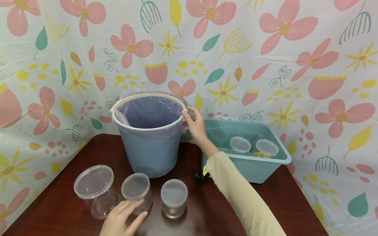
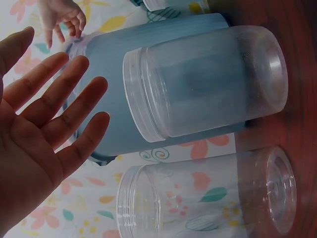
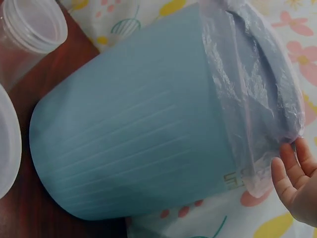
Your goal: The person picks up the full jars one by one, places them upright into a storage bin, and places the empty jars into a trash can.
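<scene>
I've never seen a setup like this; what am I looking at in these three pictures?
No machine here: a person works bare-handed. The widest picture comes from a head camera; the other two, turned sideways, come from a camera on each wrist.

On the brown table stand a blue bin lined with a thin plastic bag, three clear jars, and a blue-green tub where two round clear lids show. The right hand is at the bin's rim; whether it pinches anything is hard to tell. The left hand, fingers spread, holds nothing and is beside the jars.
</scene>
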The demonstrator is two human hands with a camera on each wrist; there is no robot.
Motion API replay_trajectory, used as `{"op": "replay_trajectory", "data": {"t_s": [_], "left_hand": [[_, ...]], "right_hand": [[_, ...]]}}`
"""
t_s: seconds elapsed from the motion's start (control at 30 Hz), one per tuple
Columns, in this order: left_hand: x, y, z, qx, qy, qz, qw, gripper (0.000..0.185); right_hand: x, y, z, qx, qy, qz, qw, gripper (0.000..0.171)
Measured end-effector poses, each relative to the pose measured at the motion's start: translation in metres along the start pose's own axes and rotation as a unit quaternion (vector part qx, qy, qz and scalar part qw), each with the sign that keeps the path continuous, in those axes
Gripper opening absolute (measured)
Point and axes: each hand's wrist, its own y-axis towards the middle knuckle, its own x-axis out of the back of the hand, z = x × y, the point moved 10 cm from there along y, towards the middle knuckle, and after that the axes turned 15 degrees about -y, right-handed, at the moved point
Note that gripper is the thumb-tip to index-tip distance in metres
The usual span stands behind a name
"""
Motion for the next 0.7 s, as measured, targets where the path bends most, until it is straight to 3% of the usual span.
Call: {"op": "replay_trajectory", "data": {"t_s": [0.47,0.7], "left_hand": [[0.007,-0.003,0.005,0.016,-0.004,-0.002,0.9999,0.028],[0.013,-0.004,0.010,0.012,-0.019,-0.010,0.9997,0.030]], "right_hand": [[-0.010,0.002,-0.021,-0.085,-0.011,0.004,0.996,0.031],[-0.016,0.000,-0.028,-0.109,0.026,0.006,0.994,0.032]]}}
